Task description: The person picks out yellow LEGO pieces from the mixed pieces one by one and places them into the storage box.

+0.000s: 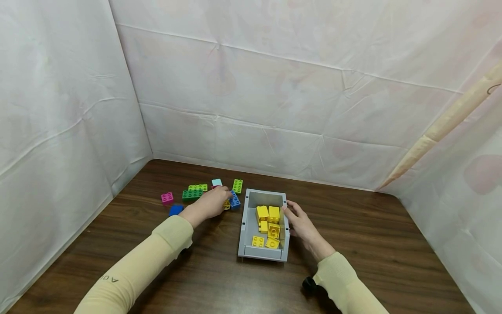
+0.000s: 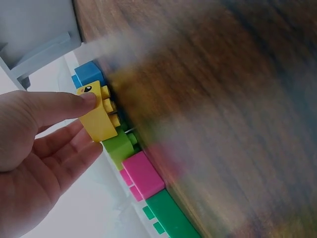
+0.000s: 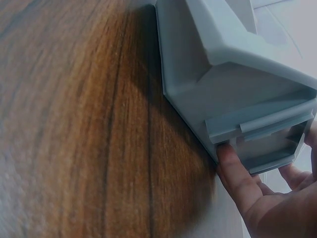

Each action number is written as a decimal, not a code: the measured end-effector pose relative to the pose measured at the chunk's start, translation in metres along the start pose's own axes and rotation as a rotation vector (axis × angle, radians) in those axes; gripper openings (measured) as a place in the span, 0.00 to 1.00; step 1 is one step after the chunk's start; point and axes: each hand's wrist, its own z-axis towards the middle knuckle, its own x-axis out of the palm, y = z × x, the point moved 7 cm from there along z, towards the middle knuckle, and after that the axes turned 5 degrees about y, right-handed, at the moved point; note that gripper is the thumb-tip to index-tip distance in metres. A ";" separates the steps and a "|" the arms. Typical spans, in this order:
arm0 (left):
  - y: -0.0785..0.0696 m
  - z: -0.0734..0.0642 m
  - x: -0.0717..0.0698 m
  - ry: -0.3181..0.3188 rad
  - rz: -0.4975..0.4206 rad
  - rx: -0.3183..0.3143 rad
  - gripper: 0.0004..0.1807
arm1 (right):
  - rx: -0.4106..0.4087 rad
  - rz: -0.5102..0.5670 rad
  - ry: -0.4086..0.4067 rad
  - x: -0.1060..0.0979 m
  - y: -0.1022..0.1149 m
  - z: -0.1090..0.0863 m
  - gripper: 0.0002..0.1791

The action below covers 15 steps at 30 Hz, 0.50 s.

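My left hand (image 1: 213, 203) is among the loose toy bricks on the left side of the table. In the left wrist view its thumb and fingers pinch a yellow brick (image 2: 100, 121) with a printed eye, studs facing sideways. My right hand (image 1: 305, 226) grips the right wall of a grey storage bin (image 1: 263, 252), thumb at the rim. In the right wrist view, fingers (image 3: 238, 181) curl at the bin's ridged end. Several yellow bricks (image 1: 273, 213) lie inside the bin, some upright and some tipped over.
Around my left hand lie a pink brick (image 1: 167, 198), a dark blue brick (image 1: 175, 210), a green brick (image 1: 191, 194), lime bricks (image 1: 237, 186), a blue brick (image 1: 235, 200) and a pale blue brick (image 1: 216, 182). White cloth (image 1: 251, 87) hangs behind the wooden table.
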 end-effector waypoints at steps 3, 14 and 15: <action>0.001 0.000 0.000 0.004 -0.006 -0.003 0.19 | 0.005 0.002 -0.001 0.000 0.000 0.000 0.30; -0.005 -0.009 -0.011 -0.030 -0.014 0.035 0.20 | -0.010 0.001 0.003 0.001 0.001 -0.001 0.30; -0.007 -0.009 -0.013 -0.036 -0.011 0.039 0.20 | -0.010 0.000 0.002 0.001 0.001 -0.001 0.30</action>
